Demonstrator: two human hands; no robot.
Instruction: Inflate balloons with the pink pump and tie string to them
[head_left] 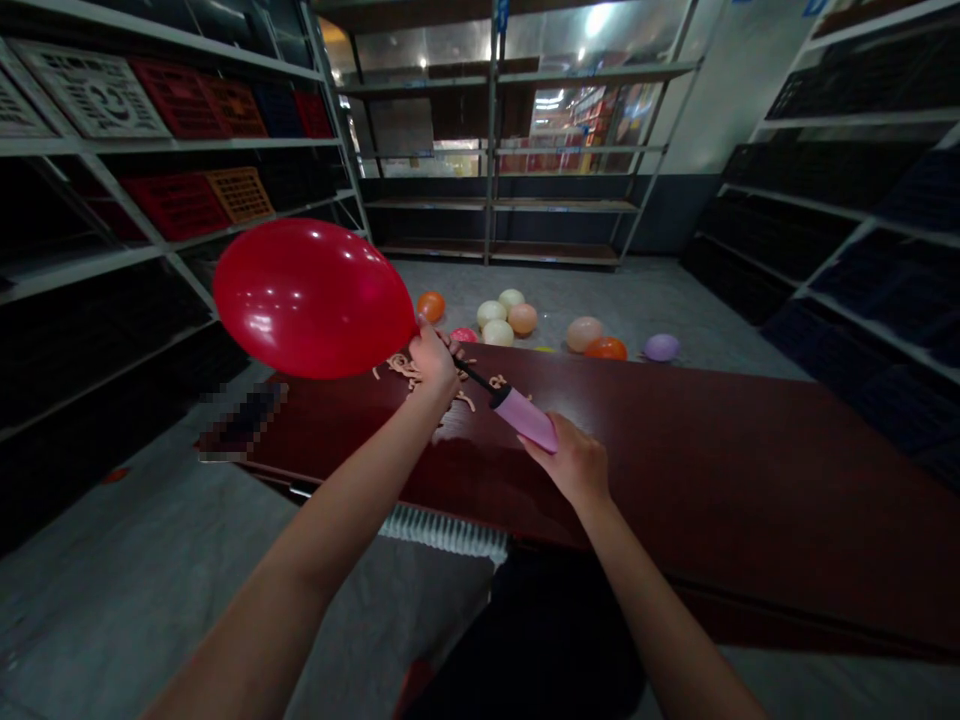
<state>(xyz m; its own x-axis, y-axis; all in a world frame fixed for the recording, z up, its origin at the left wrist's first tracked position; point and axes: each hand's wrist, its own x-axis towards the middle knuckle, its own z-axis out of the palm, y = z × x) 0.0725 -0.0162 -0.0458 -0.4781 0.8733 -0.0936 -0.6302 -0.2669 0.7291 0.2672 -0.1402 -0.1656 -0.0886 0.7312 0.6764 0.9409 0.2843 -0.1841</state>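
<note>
A large red balloon (311, 300), blown up and glossy, points its neck toward my left hand (435, 358). The fingers of that hand are closed round the neck, where the black nozzle end of a pink balloon pump (527, 418) meets it. My right hand (574, 455) is wrapped round the pump's pink barrel at its near end. The pump slants over the table from upper left to lower right. Beneath my left hand lies a loose pile of uninflated peach-coloured balloons (405, 370), partly hidden by the hand.
The dark red table (712, 450) spans the front. A pixelated dark object (244, 420) lies at its left end. Beyond it, several inflated balloons (495, 312) rest on the floor, including a purple balloon (661, 347). Shelves with crates (180, 205) stand left; a metal rack (491, 150) is behind.
</note>
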